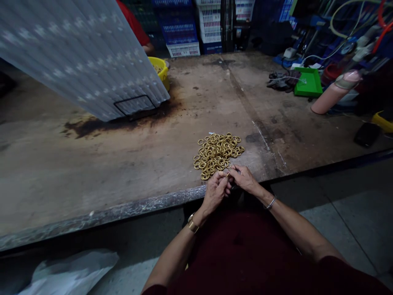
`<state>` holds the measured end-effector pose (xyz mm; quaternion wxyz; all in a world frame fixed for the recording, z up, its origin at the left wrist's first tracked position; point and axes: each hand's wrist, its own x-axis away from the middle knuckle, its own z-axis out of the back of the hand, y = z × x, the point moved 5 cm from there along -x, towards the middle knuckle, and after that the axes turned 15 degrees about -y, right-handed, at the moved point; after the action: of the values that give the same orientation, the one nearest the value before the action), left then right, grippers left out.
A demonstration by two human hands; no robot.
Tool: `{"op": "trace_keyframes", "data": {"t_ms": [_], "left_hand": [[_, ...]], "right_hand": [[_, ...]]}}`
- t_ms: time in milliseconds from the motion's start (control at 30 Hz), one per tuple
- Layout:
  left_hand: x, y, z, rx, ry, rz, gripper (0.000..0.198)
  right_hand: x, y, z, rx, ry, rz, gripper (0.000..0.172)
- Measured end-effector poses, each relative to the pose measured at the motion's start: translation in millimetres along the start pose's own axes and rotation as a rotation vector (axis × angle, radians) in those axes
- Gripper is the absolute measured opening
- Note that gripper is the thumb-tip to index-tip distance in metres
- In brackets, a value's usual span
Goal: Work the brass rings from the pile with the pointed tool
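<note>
The wooden counter [92,176] takes up most of what I see from here, its surface scuffed and stained, its near edge wrapped in shiny, crinkled film. On its left half a tall, greyish ribbed panel [92,61] leans on a black wire stand [135,98], with a dark brown stain spread around its foot. Beyond the far edge rise stacks of blue crates [179,32] and white crates [211,26]; if they carry any lettering, I can't read it at this distance. A pale plastic bag [70,270] sits below the counter at the near left. Just past the panel, partly hidden by it, is a yellow basin [165,78] with small yellowish pieces inside, and near it another person's red sleeve [136,26]. Over on the far right a pink bottle [333,96] stands near a green tray [308,82]. The heap of brass-coloured rings [217,153] lies loose at the counter's near edge, right in front of the worker's hands. The left hand [215,188], a gold-toned watch [193,223] on its wrist, pinches a tiny brassy piece [228,175]. The right hand [245,180], with a silvery bracelet [270,203] behind it, has its fingers drawn together beside that piece; what they grip, I cannot tell.
</note>
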<state>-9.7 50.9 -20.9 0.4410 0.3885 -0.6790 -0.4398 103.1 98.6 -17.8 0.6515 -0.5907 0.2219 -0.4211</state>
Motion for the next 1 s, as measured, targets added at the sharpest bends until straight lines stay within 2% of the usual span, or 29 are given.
{"op": "trace_keyframes", "data": {"t_ms": [300,500,633,767,800,900,1000], "left_hand": [[-1.2,-8.3,0.6,0.151,-0.053,0.004,0.040],[0.2,-7.3,2.2,0.199,-0.034,-0.009,0.039],[0.5,-3.4,5.3,0.177,0.007,-0.029,0.040],[0.2,0.6,7.9,0.095,0.061,-0.053,0.041],[0.3,1.5,7.6,0.073,0.064,-0.053,0.041],[1.2,2.9,5.8,0.023,0.062,-0.041,0.041],[1.8,2.1,5.0,0.006,0.058,-0.025,0.040]], "right_hand": [[0.3,-3.0,-3.1,0.111,0.024,0.056,0.027],[-5.7,2.2,5.2,0.082,0.075,-0.029,0.025],[-1.6,0.8,10.6,0.351,0.130,-0.032,0.023],[4.4,-1.3,0.4,0.715,0.021,0.017,0.010],[5.4,-0.8,-2.4,0.774,-0.011,0.019,0.012],[6.8,0.2,-8.5,0.858,-0.072,0.013,0.019],[6.7,0.2,-12.5,0.874,-0.108,0.010,0.019]]}}
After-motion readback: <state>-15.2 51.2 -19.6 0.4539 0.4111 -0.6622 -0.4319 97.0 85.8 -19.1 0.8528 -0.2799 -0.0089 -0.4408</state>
